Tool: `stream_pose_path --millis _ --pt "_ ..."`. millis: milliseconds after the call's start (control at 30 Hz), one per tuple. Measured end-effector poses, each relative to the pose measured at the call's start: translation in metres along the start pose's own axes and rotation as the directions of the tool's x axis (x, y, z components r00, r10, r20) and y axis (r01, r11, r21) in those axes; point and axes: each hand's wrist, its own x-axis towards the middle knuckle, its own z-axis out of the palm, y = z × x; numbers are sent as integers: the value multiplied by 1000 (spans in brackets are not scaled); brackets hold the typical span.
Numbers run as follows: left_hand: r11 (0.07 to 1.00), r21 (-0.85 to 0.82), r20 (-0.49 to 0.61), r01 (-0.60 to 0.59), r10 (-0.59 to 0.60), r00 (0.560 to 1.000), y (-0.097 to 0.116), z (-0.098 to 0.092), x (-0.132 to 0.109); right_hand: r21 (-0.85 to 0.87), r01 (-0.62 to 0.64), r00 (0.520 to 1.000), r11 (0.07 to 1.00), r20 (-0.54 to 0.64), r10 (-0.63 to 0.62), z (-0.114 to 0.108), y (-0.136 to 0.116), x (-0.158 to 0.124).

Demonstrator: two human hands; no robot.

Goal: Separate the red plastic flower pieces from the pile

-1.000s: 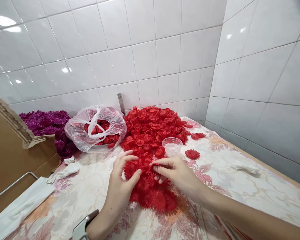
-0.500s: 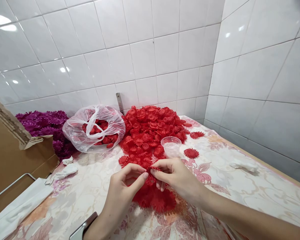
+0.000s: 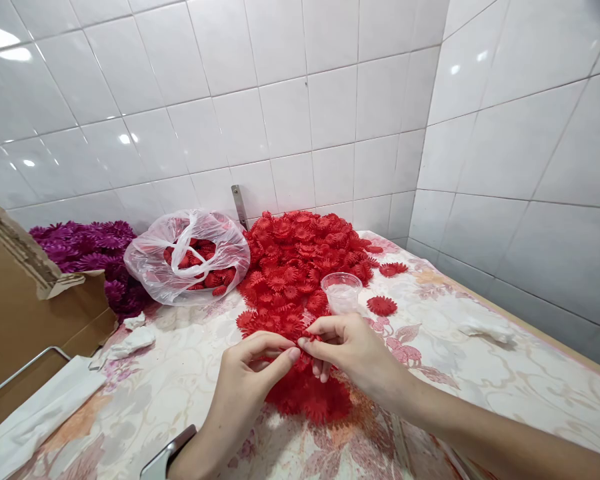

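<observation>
My left hand (image 3: 260,367) and my right hand (image 3: 345,347) meet at the fingertips, pinching a small red flower piece (image 3: 314,338) between them. Its petals show beside my right thumb and index finger; the part between the fingertips is mostly hidden. Under my hands lies a small heap of red flowers (image 3: 315,400), out of focus. Just beyond them a large pile of red flowers (image 3: 300,247) reaches back to the wall. A clear plastic cup (image 3: 342,293) with whitish contents stands at that pile's right side.
A plastic bag (image 3: 150,263) of red pieces, purple flowers (image 3: 90,247) and an open cardboard box (image 3: 40,320) stand left. Loose red flowers (image 3: 382,306) and crumpled white tissue (image 3: 486,331) lie right on the patterned tablecloth (image 3: 180,393). Tiled walls rise behind and right.
My fingertips have drawn slightly closer together, and the red flower piece has turned or folded a little between them. The surroundings are the same.
</observation>
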Motion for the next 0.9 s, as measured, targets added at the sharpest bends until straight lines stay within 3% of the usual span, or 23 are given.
stream_pose_path --millis 200,467,667,900 --pt "998 -48 30 44 -43 999 2 2 0 -266 72 994 961 -60 -91 0 0 -4" --pt "921 -248 133 300 -275 952 -1 6 -2 -590 260 952 765 25 -304 1 3 -5" --pt "907 -290 147 305 -273 951 0 4 1 -597 407 901 691 138 -412 1 10 -3" --pt "945 -262 97 193 -173 980 -1 -1 2 -563 384 917 732 143 -371 1 5 -6"
